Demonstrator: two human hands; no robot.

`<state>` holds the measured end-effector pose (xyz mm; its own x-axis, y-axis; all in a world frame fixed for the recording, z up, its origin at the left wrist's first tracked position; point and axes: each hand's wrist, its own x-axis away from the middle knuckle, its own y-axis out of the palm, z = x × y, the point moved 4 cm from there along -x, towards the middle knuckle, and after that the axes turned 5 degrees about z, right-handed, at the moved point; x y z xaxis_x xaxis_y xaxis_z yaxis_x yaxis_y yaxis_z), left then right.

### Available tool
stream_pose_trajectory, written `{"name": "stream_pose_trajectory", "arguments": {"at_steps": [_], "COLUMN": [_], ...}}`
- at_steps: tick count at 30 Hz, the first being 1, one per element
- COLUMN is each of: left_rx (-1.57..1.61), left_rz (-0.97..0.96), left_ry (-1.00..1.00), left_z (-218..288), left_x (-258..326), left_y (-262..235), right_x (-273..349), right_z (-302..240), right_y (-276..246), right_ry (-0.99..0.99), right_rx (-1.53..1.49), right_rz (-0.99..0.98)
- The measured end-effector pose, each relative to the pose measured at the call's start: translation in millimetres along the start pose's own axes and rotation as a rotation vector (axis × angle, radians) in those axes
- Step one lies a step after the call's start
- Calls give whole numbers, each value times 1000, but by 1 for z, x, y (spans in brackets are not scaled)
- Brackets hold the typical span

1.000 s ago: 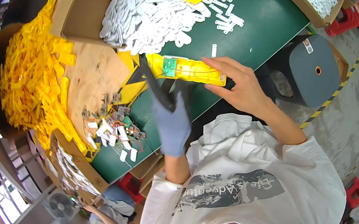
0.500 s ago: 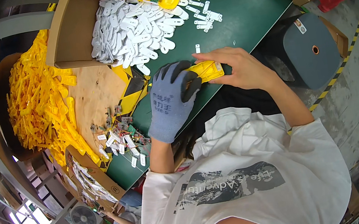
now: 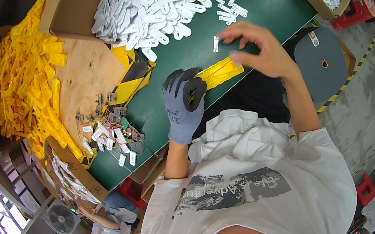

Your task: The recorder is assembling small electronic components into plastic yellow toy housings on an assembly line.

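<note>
My left hand (image 3: 186,99), in a grey glove with black fingers, is closed around one end of a long yellow plastic shell (image 3: 220,73). The shell's hollow side faces up, and a thin dark wire seems to run along it. My bare right hand (image 3: 262,50) hovers over the shell's right end with fingers apart and nothing visible in them. Just left of its fingertips, a small white plastic strip (image 3: 216,44) lies alone on the green table (image 3: 177,61).
White oval covers (image 3: 143,14) spill from a cardboard box (image 3: 70,15). Small white strips (image 3: 231,6) lie beyond. Yellow shells (image 3: 28,87) heap at left, near wired circuit boards (image 3: 114,128). A grey bin (image 3: 322,60) stands right of the table. Another person (image 3: 110,230) sits at lower left.
My right hand has let go of the yellow shell and lifted away, its fingers spreading. More of the shell's length now shows. The whole view has shifted slightly.
</note>
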<state>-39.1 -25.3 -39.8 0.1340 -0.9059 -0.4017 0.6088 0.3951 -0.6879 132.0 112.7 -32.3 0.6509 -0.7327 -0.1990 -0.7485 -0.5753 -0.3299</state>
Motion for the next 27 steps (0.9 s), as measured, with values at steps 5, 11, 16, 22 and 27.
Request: {"name": "stream_pose_trajectory", "arguments": {"at_steps": [5, 11, 16, 22, 27], "left_rx": [16, 24, 55, 77, 65], "left_rz": [-10, -14, 7, 34, 20], "left_ry": [-2, 16, -23, -53, -68], "left_z": [3, -1, -1, -2, 2], "left_x": [-2, -3, -4, -3, -3], "left_y": [1, 0, -4, -2, -3], "right_x": [-16, -21, -10, 1, -6], "right_z": [12, 8, 2, -5, -9], "right_y": [8, 13, -3, -8, -11], "right_ry": [75, -199, 2, -48, -24], "right_rx": [342, 479, 136, 246, 267], "right_rz": [163, 188, 31, -188, -240]}}
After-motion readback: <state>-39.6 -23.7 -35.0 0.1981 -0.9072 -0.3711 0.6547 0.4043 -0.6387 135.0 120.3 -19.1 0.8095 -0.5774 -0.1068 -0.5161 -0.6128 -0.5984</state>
